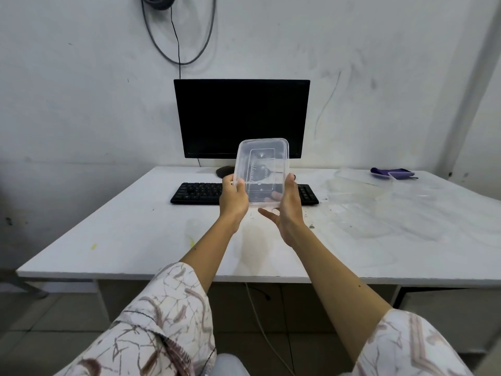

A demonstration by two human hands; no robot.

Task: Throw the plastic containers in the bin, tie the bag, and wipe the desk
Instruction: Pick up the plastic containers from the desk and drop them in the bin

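Both hands, left hand (233, 198) and right hand (290, 210), grip a clear container (261, 172) above the stained surface (135, 226); more containers (357, 191) wait, no bin visible, wiping undone.

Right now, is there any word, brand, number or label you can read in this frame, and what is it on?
None can be read.
Clear container held in both hands: raised marks on its base, too faint and blurred to read.
Keyboard: key legends too small to read.
Monitor: screen dark, no readable text or logo.
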